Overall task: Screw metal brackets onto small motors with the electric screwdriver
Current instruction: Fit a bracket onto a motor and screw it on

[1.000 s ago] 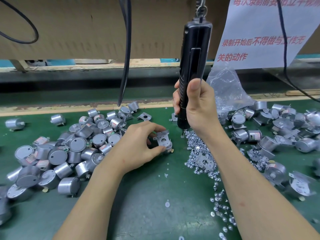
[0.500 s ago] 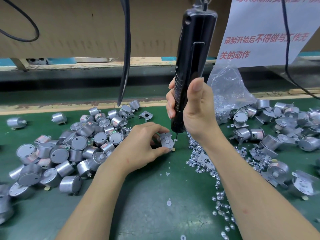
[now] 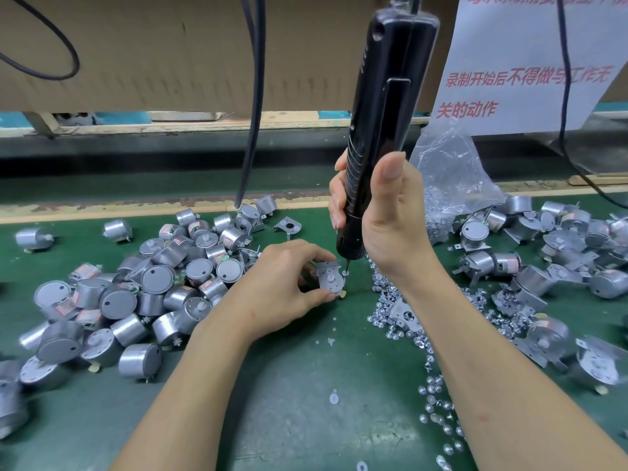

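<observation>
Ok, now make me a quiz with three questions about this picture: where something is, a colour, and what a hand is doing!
1. Where do the loose screws lie? A left of the big motor pile; B right of the held motor; C on the cardboard.
2. What colour is the electric screwdriver? A red; B yellow; C black.
3. What is the left hand doing? A gripping the motor; B lying flat, empty; C pulling a cable.
Answers: 1 B, they glitter on the green mat just right of it. 2 C, its body is black. 3 A, its fingers and thumb curl round the motor.
</observation>
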### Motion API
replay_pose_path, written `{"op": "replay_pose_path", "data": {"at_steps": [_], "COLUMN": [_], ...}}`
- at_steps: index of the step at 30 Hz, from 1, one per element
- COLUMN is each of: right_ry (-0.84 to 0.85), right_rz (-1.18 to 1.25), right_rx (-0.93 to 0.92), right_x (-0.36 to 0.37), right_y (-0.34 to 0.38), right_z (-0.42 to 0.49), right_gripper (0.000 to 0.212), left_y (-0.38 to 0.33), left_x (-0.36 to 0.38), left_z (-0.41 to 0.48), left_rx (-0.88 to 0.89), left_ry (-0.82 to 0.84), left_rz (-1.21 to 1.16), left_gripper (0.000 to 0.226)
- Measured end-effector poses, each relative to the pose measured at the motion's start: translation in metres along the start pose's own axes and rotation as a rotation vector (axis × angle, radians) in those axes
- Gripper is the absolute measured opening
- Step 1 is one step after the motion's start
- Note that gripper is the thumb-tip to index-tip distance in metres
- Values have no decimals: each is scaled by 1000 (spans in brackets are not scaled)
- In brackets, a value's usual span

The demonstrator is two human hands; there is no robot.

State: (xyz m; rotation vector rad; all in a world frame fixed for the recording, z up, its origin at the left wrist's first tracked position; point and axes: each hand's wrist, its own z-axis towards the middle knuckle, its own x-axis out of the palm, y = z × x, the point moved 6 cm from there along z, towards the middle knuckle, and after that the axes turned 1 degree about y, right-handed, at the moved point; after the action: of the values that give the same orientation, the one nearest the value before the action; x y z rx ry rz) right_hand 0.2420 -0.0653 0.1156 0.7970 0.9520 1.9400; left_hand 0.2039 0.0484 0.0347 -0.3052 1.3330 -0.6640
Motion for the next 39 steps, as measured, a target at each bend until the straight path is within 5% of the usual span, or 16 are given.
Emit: {"op": "replay_pose_path", "data": {"at_steps": [31, 39], "right_ry": [37, 62], "right_rz": [52, 11], "right_rx": [83, 66], "right_x": [11, 15], "right_y": [-20, -20], "right_z": [-5, -6], "right_gripper": [85, 82], "left_y": [-2, -1], "left_x": [1, 15], "left_z": [2, 0], "left_rx": [15, 9], "left_ry": [18, -2], "left_rz": [77, 140], "left_gripper": [28, 57]}}
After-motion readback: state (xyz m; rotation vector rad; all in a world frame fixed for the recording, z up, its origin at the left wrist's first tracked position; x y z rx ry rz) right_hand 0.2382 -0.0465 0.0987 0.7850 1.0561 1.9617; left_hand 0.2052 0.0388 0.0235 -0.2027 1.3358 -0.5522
